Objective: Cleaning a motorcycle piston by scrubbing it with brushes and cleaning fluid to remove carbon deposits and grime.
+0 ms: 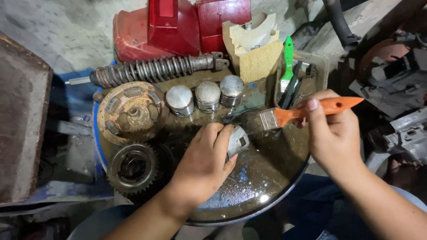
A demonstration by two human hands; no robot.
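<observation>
My left hand (pixel 205 161) grips a grey metal piston (pixel 238 141) over the oily top of a blue drum (pixel 267 178). My right hand (pixel 331 133) holds an orange-handled paintbrush (pixel 307 112); its metal ferrule and bristles point left and touch the piston's upper side. Three more pistons (pixel 207 96) stand upright in a row just behind my left hand.
On the drum's left lie a rusty clutch plate (pixel 132 112), a toothed gear (pixel 133 167) and a coil shock absorber (pixel 153 70). Red plastic covers (pixel 178 26) and a foam block (pixel 255 46) sit behind. A tray (pixel 320 62) holds a green-handled brush (pixel 288 62).
</observation>
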